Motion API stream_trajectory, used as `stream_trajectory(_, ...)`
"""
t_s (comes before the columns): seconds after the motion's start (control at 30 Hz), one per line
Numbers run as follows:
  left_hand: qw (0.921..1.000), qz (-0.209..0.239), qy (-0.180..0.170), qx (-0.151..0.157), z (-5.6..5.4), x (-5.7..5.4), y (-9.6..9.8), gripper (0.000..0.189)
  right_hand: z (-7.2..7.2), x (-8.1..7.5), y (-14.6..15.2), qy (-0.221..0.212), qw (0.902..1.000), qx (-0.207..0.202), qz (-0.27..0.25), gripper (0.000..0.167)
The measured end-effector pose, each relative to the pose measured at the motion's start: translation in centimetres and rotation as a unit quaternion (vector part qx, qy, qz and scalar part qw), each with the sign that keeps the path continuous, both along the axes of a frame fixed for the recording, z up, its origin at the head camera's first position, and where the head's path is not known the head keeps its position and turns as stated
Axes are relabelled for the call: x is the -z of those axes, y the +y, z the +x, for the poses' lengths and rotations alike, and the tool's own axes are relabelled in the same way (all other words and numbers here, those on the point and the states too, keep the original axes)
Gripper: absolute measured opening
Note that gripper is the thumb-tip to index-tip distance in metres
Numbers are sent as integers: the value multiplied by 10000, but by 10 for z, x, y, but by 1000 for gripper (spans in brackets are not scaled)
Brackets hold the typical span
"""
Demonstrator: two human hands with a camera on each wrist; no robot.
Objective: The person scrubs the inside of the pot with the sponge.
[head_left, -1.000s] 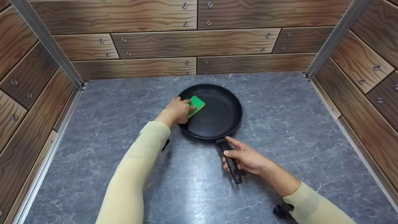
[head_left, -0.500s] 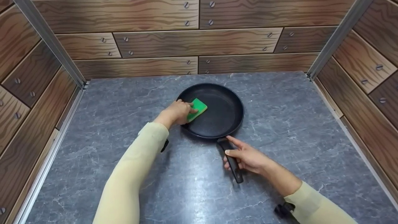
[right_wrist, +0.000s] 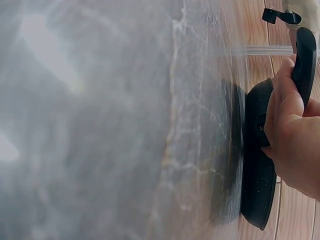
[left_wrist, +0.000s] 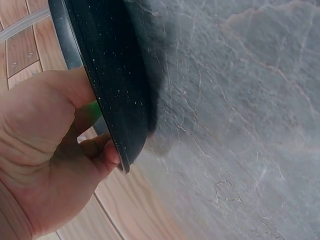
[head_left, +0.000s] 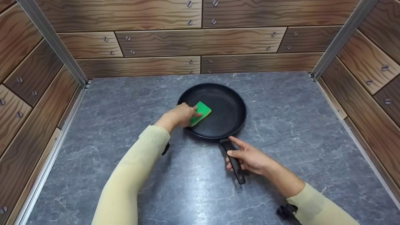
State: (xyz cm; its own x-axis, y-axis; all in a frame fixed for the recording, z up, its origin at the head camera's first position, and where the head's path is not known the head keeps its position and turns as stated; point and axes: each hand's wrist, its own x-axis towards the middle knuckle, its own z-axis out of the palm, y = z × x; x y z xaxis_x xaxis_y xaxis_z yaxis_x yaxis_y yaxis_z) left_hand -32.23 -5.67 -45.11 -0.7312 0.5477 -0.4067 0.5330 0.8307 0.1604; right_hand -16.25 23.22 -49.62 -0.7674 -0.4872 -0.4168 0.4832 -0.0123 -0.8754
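A black frying pan (head_left: 223, 120) sits on the grey marbled table, its handle (head_left: 236, 168) pointing toward me. My left hand (head_left: 180, 115) reaches over the pan's left rim and holds a green sponge (head_left: 203, 110) with a yellowish underside against the inside of the pan. In the left wrist view the pan's speckled outer wall (left_wrist: 117, 85) hides most of the sponge. My right hand (head_left: 250, 157) grips the handle, thumb on top and index finger stretched along toward the pan. In the right wrist view the fingers wrap beneath the handle (right_wrist: 305, 65).
The grey marbled tabletop (head_left: 297, 125) spreads around the pan. Wood-patterned panels (head_left: 200, 42) wall in the back and both sides, with metal posts (head_left: 56, 43) at the corners. Black straps (head_left: 287, 211) sit on the sleeved wrists.
My left hand and the sponge have slid a little toward me and to the right along the pan's left side. The right hand keeps its grip on the handle.
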Motion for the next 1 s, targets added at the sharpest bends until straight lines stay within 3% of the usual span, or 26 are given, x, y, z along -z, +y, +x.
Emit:
stream_trajectory(0.7, 9977, 454, 59, 497, 13, -1, 5, 57, 0, 0, -3, -50, 10000, 11, -1, 90)
stream_trajectory(1.0, 9971, 333, 21, 682, 19, -4, 14, 55, 1, -1, -4, -56, 10000, -42, 53, 92)
